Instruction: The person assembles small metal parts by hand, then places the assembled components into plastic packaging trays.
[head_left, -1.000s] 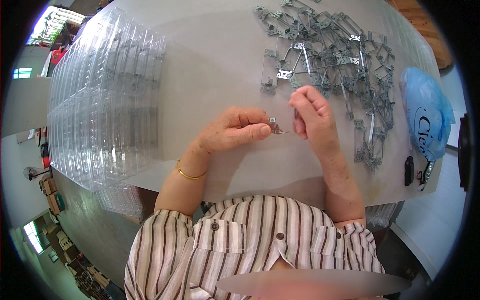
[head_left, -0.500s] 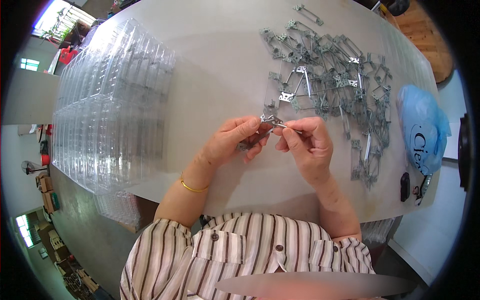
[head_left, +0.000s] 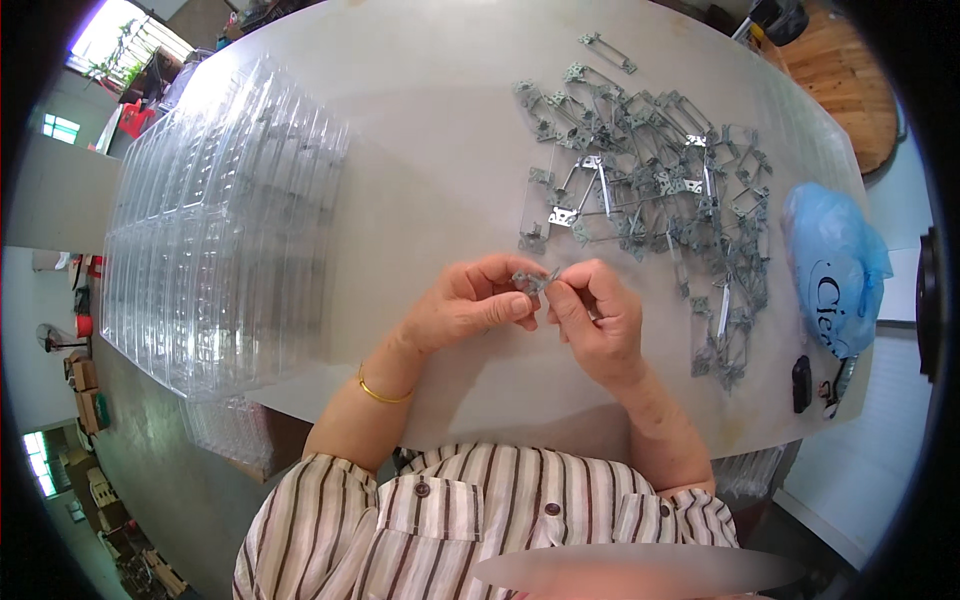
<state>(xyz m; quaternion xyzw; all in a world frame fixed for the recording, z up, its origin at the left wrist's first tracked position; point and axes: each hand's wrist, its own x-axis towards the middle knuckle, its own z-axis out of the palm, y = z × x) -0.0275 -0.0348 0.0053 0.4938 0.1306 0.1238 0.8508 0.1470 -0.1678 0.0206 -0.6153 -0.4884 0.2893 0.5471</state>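
Note:
Between my two hands, close in front of my chest, is a small grey metal bracket (head_left: 530, 281). My left hand (head_left: 470, 305) pinches it with thumb and fingers from the left. From the right, the thumb and fingers of my right hand (head_left: 600, 318) are closed on its other end. Much of the part is covered by my fingers. Beyond and to the right of my hands lies a loose heap of similar metal brackets (head_left: 640, 170), thin rods joined to flat plates with holes.
Tall stacks of clear plastic trays (head_left: 215, 240) stand on the left of the pale table (head_left: 420, 150). A blue plastic bag (head_left: 838, 265) sits at the right edge, with a small black object (head_left: 802, 384) near it. A round wooden stool (head_left: 845, 90) is beyond the far right edge.
My hands have come slightly nearer to me and closer together. The bracket has been turned in my fingers, and less of it shows. The whole view has shifted a little.

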